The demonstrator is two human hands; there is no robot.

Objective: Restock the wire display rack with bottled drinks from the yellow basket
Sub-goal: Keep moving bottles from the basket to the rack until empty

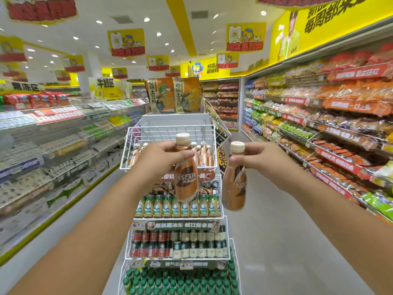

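I read "NESCAFE" on the bottle point(187, 182) in my left hand point(163, 160), "NES" on the other bottle point(235, 186), and "牛奶区" on a far sign point(105, 83).

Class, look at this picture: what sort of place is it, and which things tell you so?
A supermarket or convenience store aisle: stocked snack shelves with price strips, a tiered wire display rack of bottled drinks, and hanging promotional signs.

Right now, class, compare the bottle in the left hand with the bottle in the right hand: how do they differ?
The left bottle is held higher, in front of the top wire basket; the right bottle hangs lower, beside the rack. The left bottle's label faces us fully; the right bottle's is turned partly away. Both are brown coffee bottles with cream caps, gripped near the neck.
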